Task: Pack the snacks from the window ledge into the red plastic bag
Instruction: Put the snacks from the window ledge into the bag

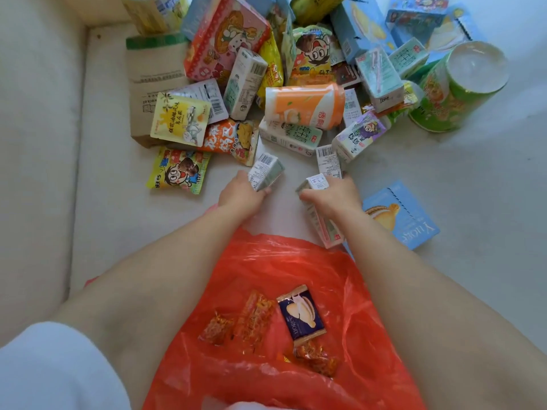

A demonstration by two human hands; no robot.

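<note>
Red bag [266, 261]: four snacks; both hands grip cartons.

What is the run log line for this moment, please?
left hand: grips small carton | right hand: grips pale carton | red bag: open, few snacks inside

Pale stone ledge [444, 179], cream raised edge [38, 143] left; soft daylight.

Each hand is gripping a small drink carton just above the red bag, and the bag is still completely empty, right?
Not empty. The head view shows the red bag already holding a dark blue wrapped snack and some orange wrapped ones. Left hand and right hand each grip a carton.
</note>
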